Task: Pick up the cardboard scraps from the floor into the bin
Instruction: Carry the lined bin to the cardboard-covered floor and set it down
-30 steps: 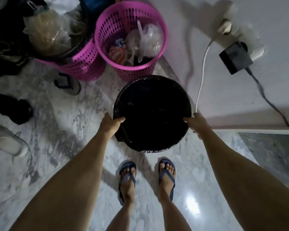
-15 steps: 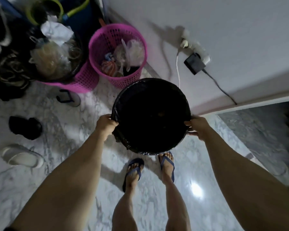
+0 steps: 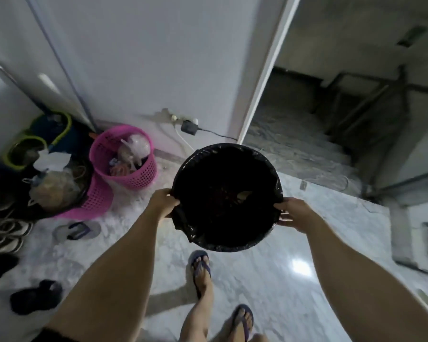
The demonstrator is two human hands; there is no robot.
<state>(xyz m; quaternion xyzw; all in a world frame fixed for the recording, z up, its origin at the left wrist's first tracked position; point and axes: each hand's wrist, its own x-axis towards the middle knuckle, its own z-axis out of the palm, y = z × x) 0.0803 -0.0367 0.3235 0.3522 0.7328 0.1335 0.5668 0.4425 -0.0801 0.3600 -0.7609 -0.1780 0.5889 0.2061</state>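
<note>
Bin, lined with a black bag, was held above the marble floor in front of the person. Left hand and right hand gripped opposite rim edges; pink basket stood left by the wall.

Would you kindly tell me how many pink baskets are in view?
2. One pink basket stands upright by the wall, holding plastic bags. The second pink basket sits in front of it to the left, mostly covered by a dark heap; others may be hidden.
</note>
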